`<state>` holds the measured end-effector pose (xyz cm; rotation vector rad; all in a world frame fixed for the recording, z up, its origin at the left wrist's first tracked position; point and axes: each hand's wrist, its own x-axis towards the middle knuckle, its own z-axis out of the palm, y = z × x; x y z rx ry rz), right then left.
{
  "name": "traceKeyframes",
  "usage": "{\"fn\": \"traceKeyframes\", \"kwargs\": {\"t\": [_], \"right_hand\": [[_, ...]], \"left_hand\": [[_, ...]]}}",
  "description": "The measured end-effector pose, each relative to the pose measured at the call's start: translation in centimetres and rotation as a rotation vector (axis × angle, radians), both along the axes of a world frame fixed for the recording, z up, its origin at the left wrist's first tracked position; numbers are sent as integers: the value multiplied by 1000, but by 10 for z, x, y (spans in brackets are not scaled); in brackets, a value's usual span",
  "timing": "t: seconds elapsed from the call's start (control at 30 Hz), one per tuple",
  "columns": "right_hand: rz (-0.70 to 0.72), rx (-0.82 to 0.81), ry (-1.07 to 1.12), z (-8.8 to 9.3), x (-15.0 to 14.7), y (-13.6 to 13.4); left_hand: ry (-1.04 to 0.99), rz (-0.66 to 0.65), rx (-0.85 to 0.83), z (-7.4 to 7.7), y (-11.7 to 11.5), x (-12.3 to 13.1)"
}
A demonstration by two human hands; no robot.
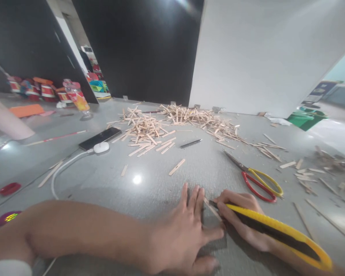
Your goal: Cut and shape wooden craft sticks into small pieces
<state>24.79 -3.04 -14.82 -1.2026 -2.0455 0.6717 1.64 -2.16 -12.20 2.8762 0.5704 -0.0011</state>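
Note:
My left hand (186,232) lies on the grey table with its fingers spread, the fingertips and thumb beside a thin wooden stick (212,210). It presses against that stick, though its grip is partly hidden. My right hand (243,218) is wrapped round a yellow and black utility knife (276,228), whose tip meets the stick near my left fingertips. Farther forward lie a short wooden piece with a slot (177,167) and a dark pen-like tool (191,143). Scissors with red and yellow handles (258,184) rest open beyond my right hand.
A large heap of wooden sticks (146,128) spreads across the back, with scraps at the right. A phone (100,138), white charger (101,147) and bottle (78,97) are at the left. Another person's arm (8,119) reaches in there. Upright panels (247,57) stand behind.

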Motion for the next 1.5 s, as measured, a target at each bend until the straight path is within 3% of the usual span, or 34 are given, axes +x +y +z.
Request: {"fn": "traceKeyframes", "kwargs": {"t": [0.13,0.47,0.9,1.27,1.5], "right_hand": [[-113,-11,30,3,0,2],[-57,-110,30,1,-1,5],[-53,-55,-15,1,-2,4],[-37,-106,-16,1,-2,5],[-22,-112,-38,8,-6,4]], "left_hand": [[-53,11,-46,-8,0,0],[-62,26,-129,-13,-1,-2],[-72,21,-185,-9,0,0],[-63,13,-128,-13,-1,0],[-8,18,-48,-3,0,-1]]}}
